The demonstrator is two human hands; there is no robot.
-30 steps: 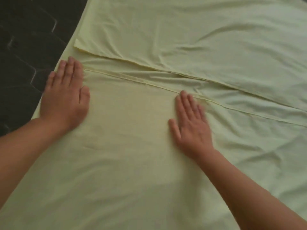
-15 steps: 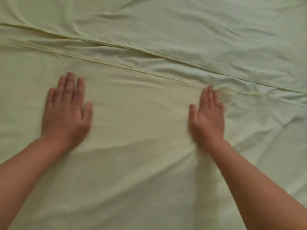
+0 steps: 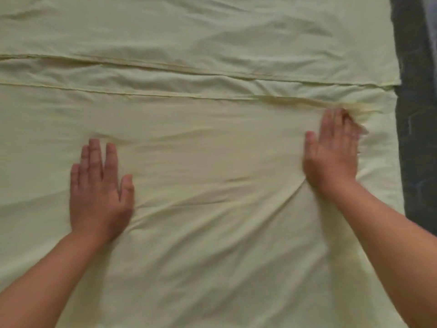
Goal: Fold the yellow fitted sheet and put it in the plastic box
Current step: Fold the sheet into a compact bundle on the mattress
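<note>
1. The yellow fitted sheet [image 3: 212,143] is spread flat on the dark floor [image 3: 416,114] and fills nearly the whole head view. Its right edge runs along the strip of floor showing at the right.
2. Fabric: pale yellow, plain, thin and matte.
3. Two flaps are folded in toward the middle. The far flap's hem [image 3: 165,66] runs left to right, and the near flap's hem [image 3: 142,94] runs just below it.
4. Between the hems a wrinkled band of the under layer [image 3: 118,76] shows, narrowing toward the right.
5. Creases:
   - The far flap has long, soft ripples.
   - The near flap has shallow folds between the hands.
   - A fan of wrinkles spreads from the heel of the right hand [image 3: 331,157] toward the near side.
6. The left hand [image 3: 99,192] lies palm down on the near flap. Its fingers [image 3: 95,157] are straight and close together with the thumb out, pressing flat and gripping nothing.
7. The right hand is also palm down on the near flap, close to the sheet's right edge.
   - Its fingers are straight and point at the near hem.
   - Its fingertips [image 3: 335,119] are motion-blurred and sit at a small bunch of fabric just short of that hem.
   - It is flat on the cloth and has hold of nothing.
8. The floor is dark with faint pale line patterning. There is a lighter patch at the far right corner of the view.
</note>
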